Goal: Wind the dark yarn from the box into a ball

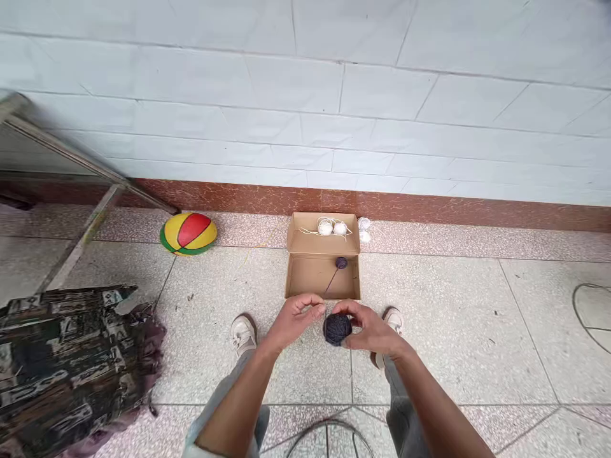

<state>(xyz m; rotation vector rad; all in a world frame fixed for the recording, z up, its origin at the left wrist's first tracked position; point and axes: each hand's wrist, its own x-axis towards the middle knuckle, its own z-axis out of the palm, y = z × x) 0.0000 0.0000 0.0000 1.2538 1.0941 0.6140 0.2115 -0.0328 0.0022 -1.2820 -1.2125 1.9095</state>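
My right hand [367, 327] is wrapped around a dark navy ball of yarn [337, 329], held just in front of the open cardboard box [305, 280]. Left of that ball, my left hand [296, 321] has thumb and forefinger pinched together on a thin yarn strand. In the box's base lies a smaller dark purple yarn ball [341, 263], its strand [331, 281] running over the front edge toward my left fingertips. Two white yarn balls [325, 226] with loose ends rest in the lid part. More white yarn balls [364, 224] sit on the floor right of the lid.
A red, yellow and green ball [188, 234] lies on the floor at left, near a metal frame [95, 168]. Dark patterned cloth [67, 369] fills the lower left. A wire ring [594, 318] stands at right. The tiled wall [429, 140] rises behind the box.
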